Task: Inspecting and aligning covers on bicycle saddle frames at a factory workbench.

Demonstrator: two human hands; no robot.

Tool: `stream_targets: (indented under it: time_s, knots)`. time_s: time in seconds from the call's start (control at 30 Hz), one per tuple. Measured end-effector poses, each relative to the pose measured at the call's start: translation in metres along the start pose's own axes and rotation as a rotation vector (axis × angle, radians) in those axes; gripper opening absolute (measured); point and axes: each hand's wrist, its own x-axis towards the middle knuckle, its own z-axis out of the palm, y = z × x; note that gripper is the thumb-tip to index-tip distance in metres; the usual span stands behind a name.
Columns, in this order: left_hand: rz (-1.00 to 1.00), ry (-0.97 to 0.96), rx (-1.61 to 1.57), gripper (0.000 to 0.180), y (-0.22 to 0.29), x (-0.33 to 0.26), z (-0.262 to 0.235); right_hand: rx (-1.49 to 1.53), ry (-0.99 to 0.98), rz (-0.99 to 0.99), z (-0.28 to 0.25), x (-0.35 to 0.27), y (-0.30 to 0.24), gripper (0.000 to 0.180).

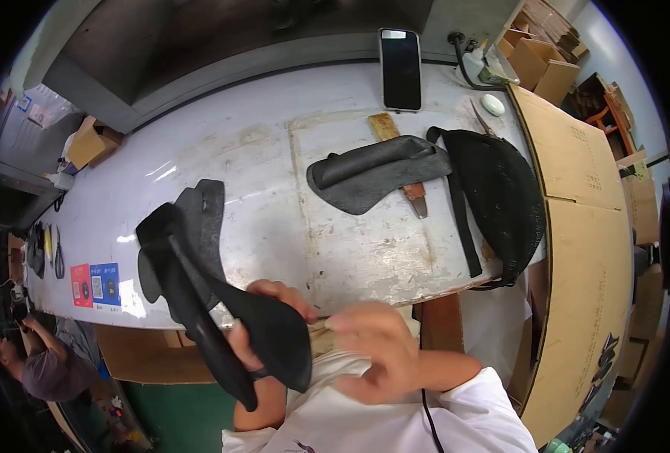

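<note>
Left hand: fingers curled around a black piece, thumb on its near face, gripping it at the table's front edge, just above the person's lap. The piece is curved and tapered, its wide end low by the wrist, its narrow end running up and left onto the stack.

Right hand: just right of the left hand, fingers bent and drawn together, fingertips at the piece's right edge. Cannot tell whether it pinches the piece or only touches it.

Stack: several black pieces overlapping on the table's left front, touching the held piece.

Centre of table: a grey folded piece lying over a knife with a wooden handle. Right of it, a black mesh pile with a strap hanging toward the front edge. Scissors lie behind the pile.

Far edge: a phone, screen dark, lying flat. Cardboard sheet stands along the table's right side. Another person is low at the far left, well apart.
</note>
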Motion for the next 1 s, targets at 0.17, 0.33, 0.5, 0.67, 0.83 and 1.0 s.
stream_targets:
  time_s: [0.17,0.33,0.5,0.67,0.83,1.0]
  knots:
    - [-0.107,0.158,0.25,0.087,-0.001,-0.015,0.011,0.759,-0.124,0.875,-0.007,0.012,0.013,0.042]
    - [-0.275,0.179,0.376,0.1,-0.009,-0.021,0.018,-0.132,-0.122,0.401,0.005,0.028,0.011,0.02]
    - [-0.417,0.031,-0.09,0.09,-0.002,-0.029,0.013,-0.259,-0.198,0.263,0.007,0.034,0.004,0.015]
    - [-0.302,0.297,0.187,0.076,-0.006,-0.025,0.056,-0.222,-0.261,0.36,0.001,0.039,0.007,0.013]
    - [-0.319,0.121,0.377,0.08,0.008,-0.025,0.066,0.294,-0.307,0.675,-0.005,0.041,0.01,0.019]
    - [-0.479,-0.07,0.6,0.072,0.018,-0.021,0.054,0.272,-0.384,0.806,-0.014,0.048,0.007,0.025]
